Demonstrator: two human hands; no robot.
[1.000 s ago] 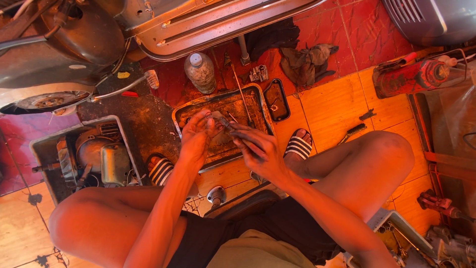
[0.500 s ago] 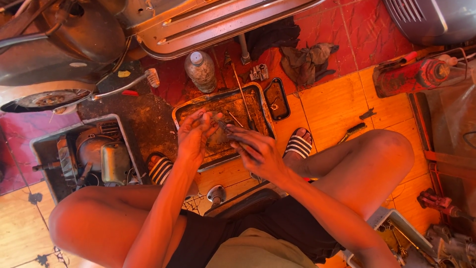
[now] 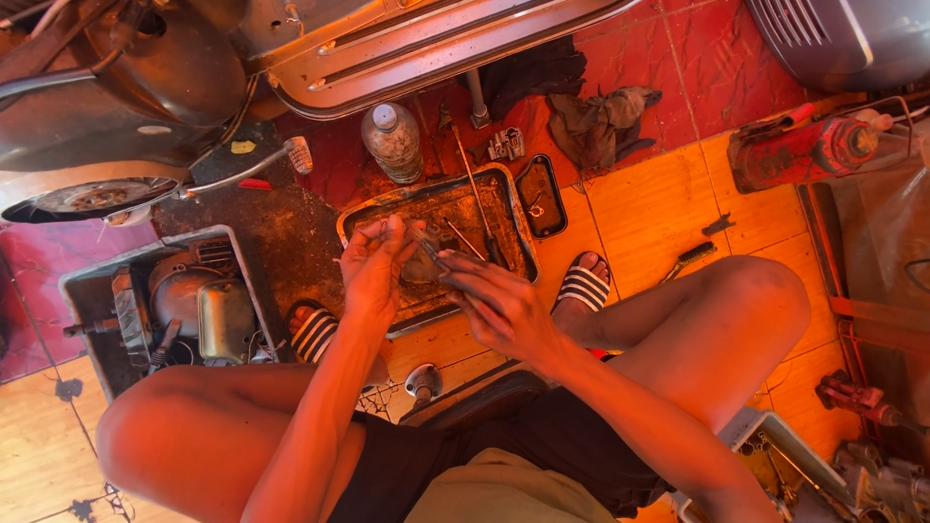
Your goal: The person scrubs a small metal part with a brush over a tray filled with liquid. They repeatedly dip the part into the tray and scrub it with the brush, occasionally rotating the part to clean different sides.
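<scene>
My left hand (image 3: 373, 266) grips a small greasy metal part (image 3: 418, 260) above a dirty metal tray (image 3: 373, 215) on the floor. My right hand (image 3: 494, 300) holds a thin tool (image 3: 433, 258) whose tip touches that part. Both hands hover over the tray's near half. A long screwdriver (image 3: 475, 199) lies in the tray. My knees spread to both sides, and my feet in striped sandals (image 3: 583, 284) rest beside the tray.
A plastic bottle (image 3: 392, 140) stands behind the tray, next to a small black tray (image 3: 541, 194) and rags (image 3: 601, 121). A scooter body (image 3: 407, 44) is at the top, an engine (image 3: 189, 300) in a pan at left, a red jack (image 3: 809, 150) at right.
Both hands have shifted slightly left and nearer to me over the tray, with the tool still on the part.
</scene>
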